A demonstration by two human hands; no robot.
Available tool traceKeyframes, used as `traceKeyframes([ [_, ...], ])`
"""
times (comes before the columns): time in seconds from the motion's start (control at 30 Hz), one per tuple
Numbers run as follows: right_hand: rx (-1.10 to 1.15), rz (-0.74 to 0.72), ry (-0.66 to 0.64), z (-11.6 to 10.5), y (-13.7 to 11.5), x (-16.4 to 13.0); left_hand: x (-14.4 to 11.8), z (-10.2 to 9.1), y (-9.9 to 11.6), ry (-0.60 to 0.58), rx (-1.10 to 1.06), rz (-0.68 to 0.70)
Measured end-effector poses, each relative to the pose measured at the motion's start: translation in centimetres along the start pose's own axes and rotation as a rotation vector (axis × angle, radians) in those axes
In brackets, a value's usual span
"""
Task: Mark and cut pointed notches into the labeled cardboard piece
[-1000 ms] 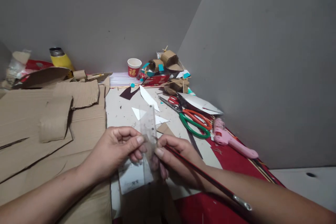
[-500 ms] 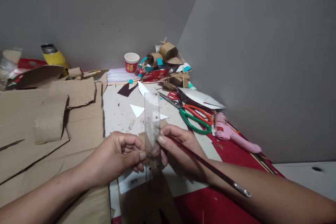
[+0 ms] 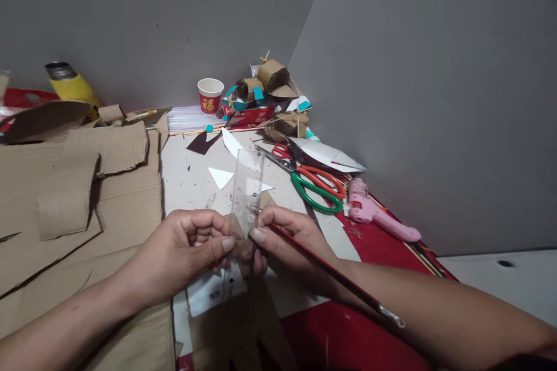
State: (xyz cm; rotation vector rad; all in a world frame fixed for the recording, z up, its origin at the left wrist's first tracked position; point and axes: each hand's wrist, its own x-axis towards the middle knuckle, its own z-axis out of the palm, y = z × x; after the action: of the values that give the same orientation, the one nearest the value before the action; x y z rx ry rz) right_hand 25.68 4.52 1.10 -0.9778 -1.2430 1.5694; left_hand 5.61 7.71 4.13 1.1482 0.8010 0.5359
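A clear plastic ruler [image 3: 248,188] stands nearly upright between both hands, leaning slightly right at its top. My left hand [image 3: 187,252] pinches its lower end from the left. My right hand [image 3: 285,240] pinches it from the right and also holds a dark red pencil [image 3: 335,278] that runs back along my forearm to a metal tip. Behind the ruler's base there is a small brown cardboard piece [image 3: 237,226]. Below the hands lie a white labelled card [image 3: 213,295] and a brown cardboard strip [image 3: 237,330].
Corrugated cardboard sheets [image 3: 78,197] cover the left. Green and orange scissors [image 3: 317,185], a pink glue gun [image 3: 378,217] and white paper cut-outs [image 3: 324,156] lie at the right by the grey wall. A red paper cup [image 3: 210,94], cardboard models [image 3: 272,84] and a yellow bottle [image 3: 72,84] stand at the back.
The ruler's free end has swung up from tilted away to nearly upright, then leaned slightly right. Both hands stayed pinched on its lower end. The view has shifted a little.
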Motion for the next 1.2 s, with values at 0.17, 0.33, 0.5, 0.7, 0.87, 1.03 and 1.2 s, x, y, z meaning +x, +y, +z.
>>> traceKeyframes([
  [0.17,0.055,-0.080,0.076,-0.7,0.5,0.3,0.0,-2.3,1.4,0.016,0.052,-0.026],
  [0.33,0.032,-0.148,0.213,-1.7,0.9,1.4,0.2,-5.2,2.7,0.068,0.034,-0.044],
  [0.5,-0.022,-0.106,0.245,-2.0,0.8,2.0,0.2,-5.0,2.2,0.041,0.060,-0.151],
  [0.7,-0.187,0.019,0.223,-1.9,0.9,1.7,0.3,-5.1,1.2,0.024,0.122,-0.186],
  [0.87,-0.219,0.094,0.148,-1.3,0.5,1.4,0.4,-5.4,1.2,-0.022,0.089,-0.180],
  [1.03,-0.122,0.188,0.059,-0.3,0.3,1.1,0.6,-5.6,1.1,-0.056,0.037,-0.187],
  [1.2,0.007,0.286,-0.043,0.3,0.7,0.5,0.7,-6.0,1.1,-0.103,0.023,-0.186],
])
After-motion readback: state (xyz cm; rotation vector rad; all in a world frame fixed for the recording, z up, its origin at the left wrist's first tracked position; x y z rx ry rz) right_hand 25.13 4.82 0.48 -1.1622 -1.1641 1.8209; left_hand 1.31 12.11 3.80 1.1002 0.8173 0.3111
